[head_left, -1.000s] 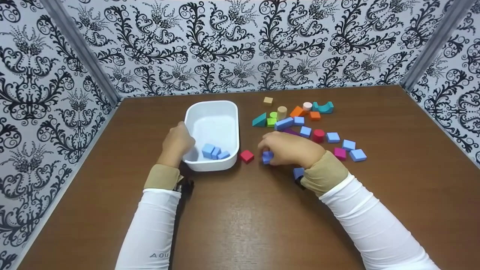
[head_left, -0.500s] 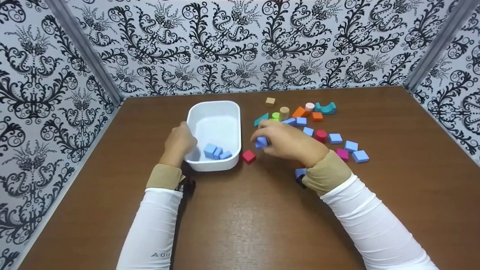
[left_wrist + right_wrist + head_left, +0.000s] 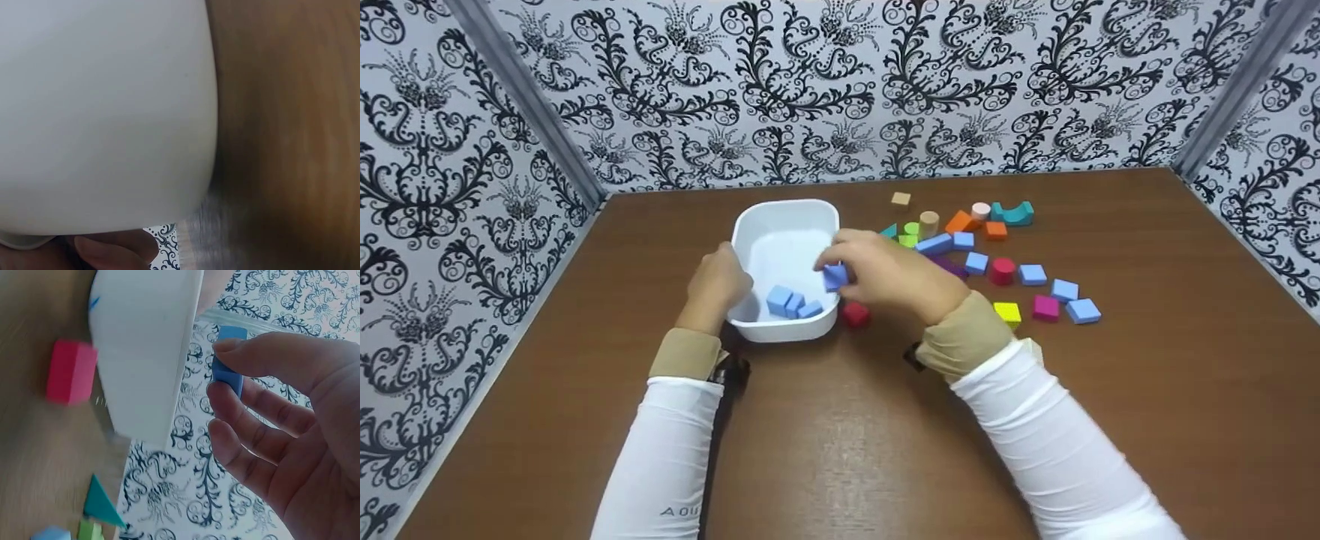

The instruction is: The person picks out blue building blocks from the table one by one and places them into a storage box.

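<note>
A white plastic tub (image 3: 784,332) stands on the brown table, with several blue blocks (image 3: 780,300) lying in its near end. My left hand (image 3: 718,283) grips the tub's left rim; its fingers show at the rim in the left wrist view (image 3: 112,250). Over the tub's right rim, my right hand (image 3: 885,274) pinches a blue block (image 3: 229,374) between thumb and fingertips, raised above the table. A red cube (image 3: 856,314) sits just right of the tub, below the right hand.
To the right lie scattered blocks: a red cylinder (image 3: 1003,271), a yellow block (image 3: 1007,314), a magenta cube (image 3: 1045,308), a teal arch (image 3: 1012,214), a long blue block (image 3: 934,244) and several more blue pieces. Patterned walls (image 3: 840,97) close off the table's back and sides.
My right hand has lifted the blue block off the table and carried it left to the tub's right rim. A yellow block has come into sight beside the right sleeve. The left hand stays on the tub.
</note>
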`<state>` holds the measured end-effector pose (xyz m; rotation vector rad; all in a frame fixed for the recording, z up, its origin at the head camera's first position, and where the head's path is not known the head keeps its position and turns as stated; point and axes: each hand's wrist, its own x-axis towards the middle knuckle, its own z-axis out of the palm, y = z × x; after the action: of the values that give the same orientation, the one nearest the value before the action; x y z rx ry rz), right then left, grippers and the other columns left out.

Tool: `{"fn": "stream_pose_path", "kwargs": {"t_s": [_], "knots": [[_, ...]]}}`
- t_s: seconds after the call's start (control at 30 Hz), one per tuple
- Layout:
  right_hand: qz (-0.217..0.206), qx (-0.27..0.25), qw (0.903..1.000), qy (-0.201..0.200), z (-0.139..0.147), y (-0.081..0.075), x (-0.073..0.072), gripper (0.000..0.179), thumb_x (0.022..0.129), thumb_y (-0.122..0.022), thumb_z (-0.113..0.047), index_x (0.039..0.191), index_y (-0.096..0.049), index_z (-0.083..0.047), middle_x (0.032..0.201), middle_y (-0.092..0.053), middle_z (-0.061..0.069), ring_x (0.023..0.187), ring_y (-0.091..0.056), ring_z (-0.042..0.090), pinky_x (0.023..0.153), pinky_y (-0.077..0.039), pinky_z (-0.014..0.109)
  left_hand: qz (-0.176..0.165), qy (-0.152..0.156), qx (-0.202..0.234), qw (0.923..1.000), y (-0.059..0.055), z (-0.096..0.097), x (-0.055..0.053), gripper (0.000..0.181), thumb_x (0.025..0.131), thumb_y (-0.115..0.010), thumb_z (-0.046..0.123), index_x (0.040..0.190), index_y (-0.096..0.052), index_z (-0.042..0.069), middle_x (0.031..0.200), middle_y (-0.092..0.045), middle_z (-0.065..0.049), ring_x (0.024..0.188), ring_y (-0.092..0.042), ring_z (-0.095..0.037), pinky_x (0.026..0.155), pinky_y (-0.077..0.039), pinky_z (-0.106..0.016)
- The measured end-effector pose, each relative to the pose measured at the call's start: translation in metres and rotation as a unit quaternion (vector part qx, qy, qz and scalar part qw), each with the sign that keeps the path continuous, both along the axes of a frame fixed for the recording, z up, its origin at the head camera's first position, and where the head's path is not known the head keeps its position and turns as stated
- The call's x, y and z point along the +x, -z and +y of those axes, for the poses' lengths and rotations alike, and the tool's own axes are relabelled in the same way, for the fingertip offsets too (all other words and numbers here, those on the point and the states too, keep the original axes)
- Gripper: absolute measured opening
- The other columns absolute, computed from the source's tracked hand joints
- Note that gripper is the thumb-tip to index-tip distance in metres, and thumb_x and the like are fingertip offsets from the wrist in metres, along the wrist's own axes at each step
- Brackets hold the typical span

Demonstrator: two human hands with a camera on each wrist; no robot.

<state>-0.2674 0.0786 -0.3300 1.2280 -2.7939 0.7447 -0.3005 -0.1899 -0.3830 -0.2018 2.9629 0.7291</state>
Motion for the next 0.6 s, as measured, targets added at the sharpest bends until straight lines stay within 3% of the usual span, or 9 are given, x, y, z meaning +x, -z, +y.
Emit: {"fn": "stream_pose_path", "kwargs": {"t_s": [0.23,0.6], "knots": [[-0.020,0.006,0.9997,-0.014,-0.036,0.003,-0.011,0.032,0.092,-0.079,-0.008,0.124,-0.078,-0.005,0.114,-0.069,0.012,0.094,-0.065,0.025,0.087,-0.057,0.035,0.001,-0.004,0.000,1.0000,0.000,0.002,-0.001,0.061,0.097,-0.056,0.005,0.153,-0.039,-0.011,0.140,-0.058,-0.034,0.126,-0.061,-0.046,0.107,-0.049,-0.059],[-0.038,0.036,0.9985,-0.016,-0.044,0.017,-0.020,0.031,0.094,-0.080,-0.012,0.124,-0.079,-0.007,0.115,-0.069,0.012,0.098,-0.065,0.026,0.092,-0.056,0.036,-0.003,-0.013,0.006,0.9999,0.001,0.001,-0.002,0.061,0.096,-0.057,0.005,0.152,-0.040,-0.011,0.140,-0.058,-0.034,0.126,-0.061,-0.046,0.107,-0.050,-0.059]]}}
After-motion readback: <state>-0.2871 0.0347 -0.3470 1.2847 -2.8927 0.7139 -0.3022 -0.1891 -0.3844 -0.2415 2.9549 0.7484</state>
